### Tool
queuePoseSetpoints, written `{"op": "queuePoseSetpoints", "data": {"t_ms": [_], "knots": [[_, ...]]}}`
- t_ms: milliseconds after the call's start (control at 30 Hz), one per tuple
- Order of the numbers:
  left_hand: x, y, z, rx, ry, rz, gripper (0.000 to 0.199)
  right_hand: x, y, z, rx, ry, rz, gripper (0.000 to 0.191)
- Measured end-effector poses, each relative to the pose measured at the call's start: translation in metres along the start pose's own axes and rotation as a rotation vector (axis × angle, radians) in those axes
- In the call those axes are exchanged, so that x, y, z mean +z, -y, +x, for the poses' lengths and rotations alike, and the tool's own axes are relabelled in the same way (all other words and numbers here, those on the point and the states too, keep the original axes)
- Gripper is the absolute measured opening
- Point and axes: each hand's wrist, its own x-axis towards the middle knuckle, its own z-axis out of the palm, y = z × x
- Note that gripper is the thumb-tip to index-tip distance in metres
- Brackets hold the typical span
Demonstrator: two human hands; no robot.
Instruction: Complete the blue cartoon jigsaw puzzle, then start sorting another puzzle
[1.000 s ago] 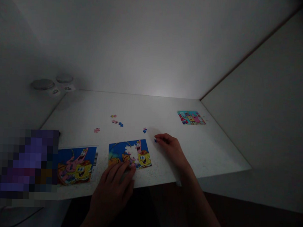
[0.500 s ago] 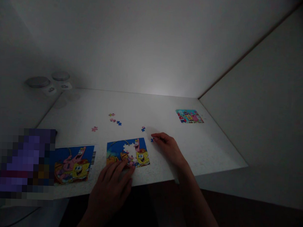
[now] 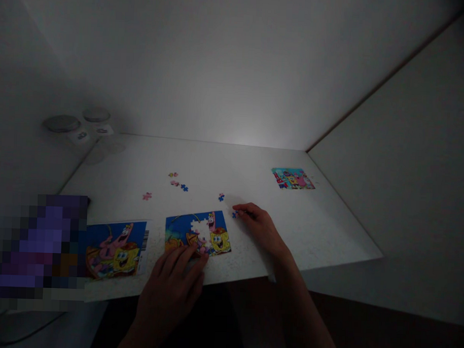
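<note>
Jigsaw puzzle [image 3: 198, 232], partly assembled, flat on a white table [image 3: 255, 167] at lower centre of the frame, near the table's front edge. Cartoon picture on a blue ground, with an irregular white gap at upper middle and table surface showing through. Left hand [image 3: 167, 288] at bottom centre: open, fingers [image 3: 179, 258] extended and slightly spread, fingertips resting on the puzzle's lower edge, no held piece visible. Right hand [image 3: 259, 228] just right of the puzzle: loosely curled, thumb and forefinger close together, fingertips at or just beside a small blue piece [image 3: 234, 214]. Actual hold on that piece not determinable from this dim view. Other loose pieces scattered above the puzzle, toward mid-table: one blue piece [image 3: 221, 197] nearest the right hand, one blue piece [image 3: 184, 187] beside a small cluster of pink and yellow pieces [image 3: 173, 178], and one pink piece [image 3: 147, 196] farther left. Printed picture card [image 3: 115, 250] flat at lower left, just left of the puzzle, with a barcode [image 3: 145, 240] along its right side and its left end hidden behind a blurred patch [image 3: 35, 248]. Small colourful picture [image 3: 292, 178] flat at upper right of the table. Two round grey lids [image 3: 62, 123] beyond the table's upper left corner. Dark cable [image 3: 21, 334] at the lower left corner of the frame.
</note>
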Motion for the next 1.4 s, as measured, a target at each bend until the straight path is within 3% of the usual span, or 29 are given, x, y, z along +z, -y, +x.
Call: {"op": "queuePoseSetpoints", "data": {"t_ms": [267, 567, 767, 1033, 1267, 1400], "knots": [[0.003, -0.002, -0.004, -0.028, 0.012, -0.017, 0.029, 0.001, -0.004, 0.0, 0.004, -0.009, -0.013, 0.023], [0.003, -0.003, -0.003, -0.046, 0.02, -0.024, 0.028, 0.004, -0.003, -0.001, -0.102, -0.011, -0.165, 0.022], [0.006, -0.003, -0.006, -0.058, 0.012, -0.037, 0.028, 0.004, 0.005, -0.005, -0.046, -0.04, -0.076, 0.021], [0.009, -0.002, -0.007, -0.056, -0.017, -0.052, 0.029, 0.018, 0.036, 0.006, -0.19, 0.231, -0.062, 0.019], [0.007, -0.003, -0.005, -0.06, -0.02, -0.044, 0.029, 0.033, 0.058, 0.036, -0.101, 0.59, -0.022, 0.014], [0.006, -0.003, -0.005, -0.051, -0.017, -0.036, 0.029, 0.045, 0.071, 0.048, -0.066, 0.712, -0.017, 0.014]]}}
